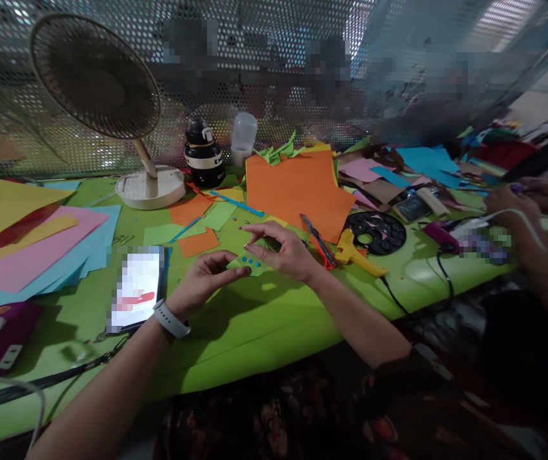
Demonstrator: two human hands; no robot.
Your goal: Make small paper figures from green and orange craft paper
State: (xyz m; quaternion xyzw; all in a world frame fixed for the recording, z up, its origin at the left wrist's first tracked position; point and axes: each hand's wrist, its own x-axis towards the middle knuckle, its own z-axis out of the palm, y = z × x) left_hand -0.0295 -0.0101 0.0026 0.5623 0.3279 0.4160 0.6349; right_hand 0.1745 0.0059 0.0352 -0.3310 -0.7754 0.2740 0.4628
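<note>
Left hand (pixel 213 276) pinching green piece with blue squares (pixel 250 263) at centre, right hand (pixel 281 250) hovering close, its grip unclear

Lime-green table (pixel 274 332), green piece (pixel 256 271) dotted with blue squares (pixel 250 260), large orange sheet (pixel 288 185), yellow glue gun (pixel 367 260), black bottle (pixel 204 153) banded white

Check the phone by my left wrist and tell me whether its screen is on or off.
On: the phone has a bright white screen with a red shape showing.
</note>
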